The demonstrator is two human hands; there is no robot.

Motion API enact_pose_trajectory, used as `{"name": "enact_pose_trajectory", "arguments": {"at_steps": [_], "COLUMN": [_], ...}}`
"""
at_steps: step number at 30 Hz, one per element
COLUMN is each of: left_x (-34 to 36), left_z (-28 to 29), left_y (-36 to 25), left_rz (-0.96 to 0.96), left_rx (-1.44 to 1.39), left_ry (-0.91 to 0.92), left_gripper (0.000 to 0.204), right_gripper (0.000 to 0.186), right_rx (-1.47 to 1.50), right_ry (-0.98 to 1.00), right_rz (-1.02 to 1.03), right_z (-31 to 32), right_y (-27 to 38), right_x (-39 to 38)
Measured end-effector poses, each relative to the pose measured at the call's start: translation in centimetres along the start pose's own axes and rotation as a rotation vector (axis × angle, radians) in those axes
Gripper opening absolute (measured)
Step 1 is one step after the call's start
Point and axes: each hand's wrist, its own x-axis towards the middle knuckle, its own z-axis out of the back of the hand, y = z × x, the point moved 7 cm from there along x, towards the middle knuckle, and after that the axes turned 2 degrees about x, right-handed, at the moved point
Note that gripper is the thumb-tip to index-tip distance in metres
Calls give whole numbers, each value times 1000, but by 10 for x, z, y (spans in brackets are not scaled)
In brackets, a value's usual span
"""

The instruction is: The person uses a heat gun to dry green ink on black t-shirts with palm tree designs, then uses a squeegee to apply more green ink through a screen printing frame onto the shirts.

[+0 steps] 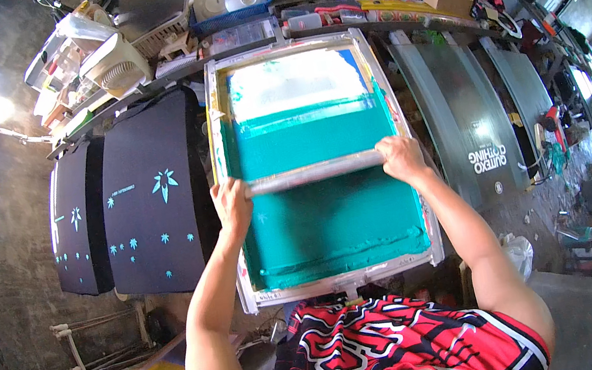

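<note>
I am mid-stroke: my left hand [231, 204] and right hand [400, 155] clench the ends of the squeegee [313, 173], lying across the middle of the screen [326, 180]. Next, I judge, comes an even pull through the teal ink [333, 229] toward the near edge.

Mesh of the screen frame [302, 54] lies open above and below the squeegee [313, 173]; hands could travel along it between the frame rails. A cluttered shelf [273, 31] closes the far end. Left: dark printed panels [155, 191] just beside the frame. Right: bare boards [453, 108], apparently unobstructed.
</note>
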Motion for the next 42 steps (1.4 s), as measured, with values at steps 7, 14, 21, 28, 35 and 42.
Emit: {"name": "enact_pose_trajectory", "arguments": {"at_steps": [7, 14, 21, 28, 35, 42], "left_x": [-141, -203, -227, -225, -233, -231], "left_z": [76, 105, 113, 109, 53, 35], "left_y": [-72, -102, -102, -28, 30, 47], "left_rz": [45, 26, 20, 578, 1018, 1112], "left_rx": [-49, -17, -76, -241, -377, -409], "left_ry": [154, 214, 409, 50, 176, 204], "left_gripper": [35, 47, 66, 49, 40, 48], "right_gripper": [26, 34, 44, 57, 43, 45], "right_rx": [76, 56, 107, 651, 589, 657], "right_ry": [-64, -113, -84, -167, -148, -77], "right_rz": [13, 33, 39, -183, -807, -848], "right_z": [22, 29, 23, 47, -33, -61], "right_y": [63, 95, 100, 46, -53, -56], "right_x": [-157, -237, -256, -252, -256, -249]}}
